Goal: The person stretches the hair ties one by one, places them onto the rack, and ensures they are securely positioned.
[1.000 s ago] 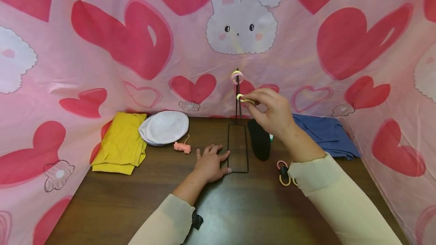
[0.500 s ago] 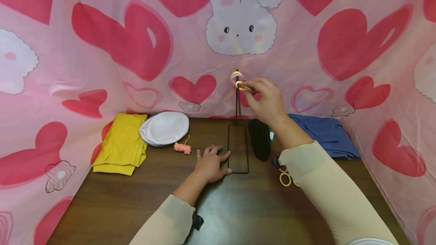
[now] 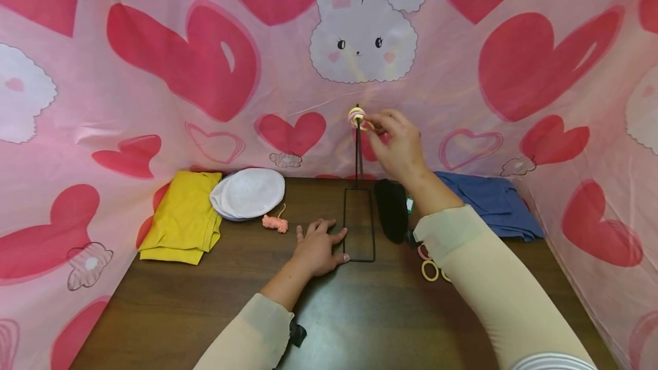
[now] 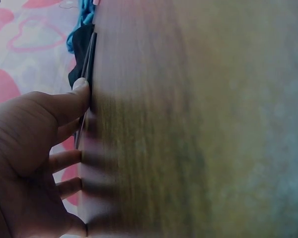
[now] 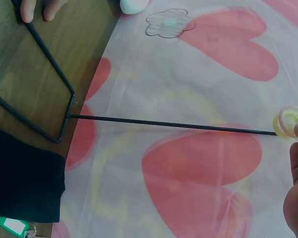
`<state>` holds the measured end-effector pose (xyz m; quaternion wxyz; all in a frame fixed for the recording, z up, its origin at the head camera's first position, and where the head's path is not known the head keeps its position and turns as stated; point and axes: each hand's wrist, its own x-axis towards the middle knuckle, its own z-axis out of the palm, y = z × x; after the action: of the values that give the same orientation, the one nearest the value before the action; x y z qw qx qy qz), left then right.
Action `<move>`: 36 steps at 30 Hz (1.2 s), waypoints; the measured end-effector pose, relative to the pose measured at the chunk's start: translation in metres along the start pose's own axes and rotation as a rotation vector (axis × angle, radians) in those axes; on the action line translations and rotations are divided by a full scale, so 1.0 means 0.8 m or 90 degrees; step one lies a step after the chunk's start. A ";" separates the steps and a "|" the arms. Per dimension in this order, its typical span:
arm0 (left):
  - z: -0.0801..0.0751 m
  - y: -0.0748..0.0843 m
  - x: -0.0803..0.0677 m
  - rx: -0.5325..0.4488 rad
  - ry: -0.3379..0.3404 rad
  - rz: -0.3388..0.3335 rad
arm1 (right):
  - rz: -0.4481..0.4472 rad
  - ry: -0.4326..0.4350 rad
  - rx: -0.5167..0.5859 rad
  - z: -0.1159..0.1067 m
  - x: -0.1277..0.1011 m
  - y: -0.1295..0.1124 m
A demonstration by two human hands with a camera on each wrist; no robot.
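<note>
A black wire stand (image 3: 357, 159) rises from a rectangular wire base (image 3: 373, 227) on the table. Pale yellow and pink hair ties (image 3: 356, 111) hang at its top. My right hand (image 3: 400, 144) pinches a yellow hair tie (image 3: 370, 125) between thumb and fingers, right at the stand's tip and overlapping the hanging ones. At the lower left of the base, my left hand (image 3: 320, 250) rests with spread fingers, thumb and index finger touching the wire. The left wrist view shows that thumb (image 4: 80, 84) on the bar and the other fingertips on the wood.
More hair ties (image 3: 429, 271) lie partly under the right sleeve. A black flat sock-like piece (image 3: 392, 210) and a green-edged key tag (image 5: 12, 224) are right of the base. Behind are blue folded cloth (image 3: 488, 204), pink yarn (image 3: 275, 223), a white round fabric piece (image 3: 254, 192) and yellow folded cloth (image 3: 182, 216).
My right hand has moved up along the stand, bringing the yellow hair tie from below the hanging ones to their level. The left hand has stayed on the base.
</note>
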<state>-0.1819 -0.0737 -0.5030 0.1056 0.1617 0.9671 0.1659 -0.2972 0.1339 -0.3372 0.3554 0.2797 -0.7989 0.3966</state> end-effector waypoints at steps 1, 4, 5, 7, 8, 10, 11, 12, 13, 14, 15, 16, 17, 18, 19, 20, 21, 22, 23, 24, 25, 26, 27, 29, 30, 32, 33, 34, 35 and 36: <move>-0.001 0.000 0.000 0.000 -0.001 0.000 | -0.006 0.002 0.004 0.000 -0.001 0.000; -0.002 0.000 0.000 0.001 -0.001 0.000 | -0.004 0.005 0.017 -0.003 -0.008 0.002; -0.002 -0.001 0.000 0.001 -0.001 0.000 | 0.001 0.005 0.018 -0.005 -0.011 0.003; -0.003 -0.001 0.000 0.002 0.000 -0.002 | 0.012 -0.005 0.022 -0.008 -0.020 0.004; -0.004 -0.001 0.000 0.003 0.000 -0.003 | 0.018 -0.011 0.021 -0.010 -0.025 0.004; -0.003 -0.001 0.000 0.004 0.001 -0.004 | 0.024 -0.023 0.024 -0.014 -0.036 0.005; -0.003 -0.001 0.000 0.005 0.002 -0.004 | 0.024 -0.029 0.028 -0.016 -0.041 0.005; -0.003 -0.001 0.001 0.007 0.002 -0.003 | 0.021 -0.037 0.029 -0.018 -0.047 0.006; -0.003 -0.001 0.001 0.009 0.002 -0.003 | 0.019 -0.041 0.032 -0.020 -0.052 0.007; -0.003 -0.001 0.001 0.010 0.002 -0.003 | 0.016 -0.043 0.033 -0.023 -0.058 0.008; -0.003 -0.001 0.001 0.010 0.002 -0.003 | 0.013 -0.044 0.036 -0.025 -0.063 0.010; -0.003 -0.001 0.001 0.010 0.002 -0.004 | 0.010 -0.045 0.037 -0.027 -0.068 0.011; -0.003 -0.001 0.001 0.010 0.002 -0.004 | 0.009 -0.046 0.034 -0.029 -0.073 0.012; -0.003 -0.001 0.000 0.009 0.001 -0.004 | 0.008 -0.048 0.030 -0.031 -0.078 0.014; -0.003 0.000 0.000 0.008 0.001 -0.004 | 0.011 -0.047 0.028 -0.033 -0.082 0.015; -0.003 0.000 0.000 0.007 0.000 -0.005 | 0.016 -0.046 0.025 -0.035 -0.087 0.016; -0.003 -0.001 0.000 0.007 0.000 -0.005 | 0.024 -0.047 0.022 -0.038 -0.091 0.017; -0.002 -0.001 -0.001 0.007 -0.001 -0.006 | 0.032 -0.048 0.022 -0.040 -0.096 0.018; -0.002 -0.001 -0.001 0.007 -0.001 -0.005 | 0.039 -0.049 0.020 -0.043 -0.100 0.020; -0.002 -0.001 -0.001 0.007 -0.001 -0.005 | 0.045 -0.049 0.019 -0.045 -0.105 0.021; -0.001 -0.001 -0.001 0.007 -0.001 -0.006 | 0.047 -0.048 0.017 -0.047 -0.110 0.022; -0.001 -0.001 -0.001 0.006 0.000 -0.006 | 0.049 -0.049 0.015 -0.050 -0.115 0.024; -0.001 -0.002 -0.001 0.005 0.000 -0.006 | 0.048 -0.052 0.012 -0.053 -0.120 0.026; 0.000 -0.002 -0.001 0.005 0.001 -0.005 | 0.047 -0.059 0.007 -0.058 -0.131 0.029; 0.000 -0.002 -0.001 0.005 0.001 -0.006 | 0.049 -0.064 0.004 -0.060 -0.136 0.031; 0.000 -0.003 -0.001 0.004 0.001 -0.006 | 0.055 -0.081 -0.001 -0.066 -0.146 0.034; 0.001 -0.003 -0.001 0.004 0.001 -0.005 | 0.058 -0.090 -0.002 -0.068 -0.151 0.036; 0.001 -0.003 -0.001 0.004 0.000 -0.005 | 0.061 -0.099 -0.003 -0.071 -0.156 0.037; 0.002 -0.002 -0.001 0.004 -0.002 -0.005 | 0.062 -0.108 -0.006 -0.073 -0.161 0.039; 0.002 -0.002 -0.001 0.005 -0.002 -0.005 | 0.062 -0.116 -0.008 -0.075 -0.166 0.040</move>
<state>-0.1814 -0.0752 -0.5051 0.1072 0.1589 0.9681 0.1616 -0.2214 0.2230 -0.4301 0.2631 0.2731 -0.8430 0.3815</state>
